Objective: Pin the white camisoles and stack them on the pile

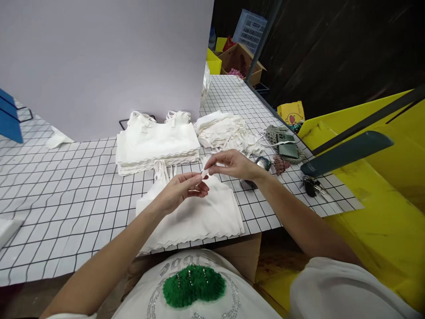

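Head view, looking down at my own two bare hands over a counter (66,186) covered in white paper with a black grid. My left hand (182,189) and right hand (232,165) meet just above a white garment (199,212) that lies flat at the near edge of the counter, right in front of me. Both hands have fingers pinched together on a thin white strap (204,172) of that garment; the strap runs short and nearly level between them, left to right. The garment's long axis also runs left to right, its scalloped hem toward me and its straps pointing to the far side.

Just beyond it sits a neat stack of folded white garments (157,141), hems toward me too; I judge these finished. To the right of the stack lies a loose heap of white pieces (226,130), seemingly yet to be handled, so the work looks roughly midway.

Farther right lie a phone (288,150) and keys (310,184). A pale board (99,57) stands behind.
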